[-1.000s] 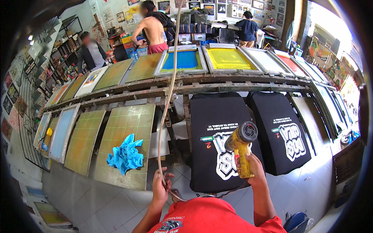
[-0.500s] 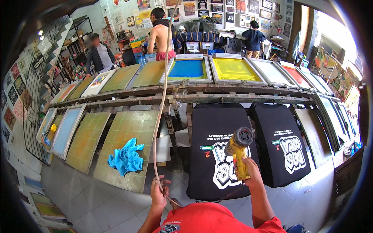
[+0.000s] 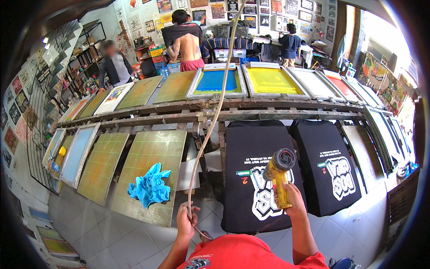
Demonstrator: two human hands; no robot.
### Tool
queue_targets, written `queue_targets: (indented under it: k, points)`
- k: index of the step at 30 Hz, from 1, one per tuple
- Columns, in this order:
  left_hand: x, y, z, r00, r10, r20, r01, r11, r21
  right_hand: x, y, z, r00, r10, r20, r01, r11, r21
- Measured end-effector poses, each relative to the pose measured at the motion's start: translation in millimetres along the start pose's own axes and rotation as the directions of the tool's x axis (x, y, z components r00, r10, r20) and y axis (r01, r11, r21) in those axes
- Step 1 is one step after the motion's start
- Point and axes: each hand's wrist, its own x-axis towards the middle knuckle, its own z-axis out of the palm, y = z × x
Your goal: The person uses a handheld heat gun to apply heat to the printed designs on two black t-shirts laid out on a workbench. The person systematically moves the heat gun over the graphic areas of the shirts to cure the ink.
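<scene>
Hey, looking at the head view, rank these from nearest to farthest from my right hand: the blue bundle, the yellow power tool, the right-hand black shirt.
1. Yellow power tool: in your right hand itself.
2. Right-hand black shirt: just off to its right.
3. Blue bundle: far over to the left, on a board.
</scene>
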Motion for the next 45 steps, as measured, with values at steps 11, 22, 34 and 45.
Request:
queue_targets:
  k: [11, 22, 34, 45]
  points:
    - [10, -3, -5, 1.0, -0.019, 0.004, 0.019, 1.0, -0.006, 6, -1, 7, 1.0, 0.008, -0.03, -0.009, 0.999, -0.032]
    - [18, -7, 2, 1.0, -0.008, -0.01, 0.007, 0.999, -0.037, 24, 3, -4, 0.998, -0.015, -0.057, 0.01, 0.996, -0.093]
    - [15, -7, 1, 1.0, -0.009, -0.029, 0.009, 1.0, -0.015, 34, -12, 19, 0.999, 0.054, -0.008, -0.054, 0.997, -0.057]
    - [16, -5, -2, 0.995, -0.062, -0.078, 0.058, 0.997, -0.052, 49, -6, 30, 0.996, 0.086, 0.027, -0.084, 0.994, -0.068]
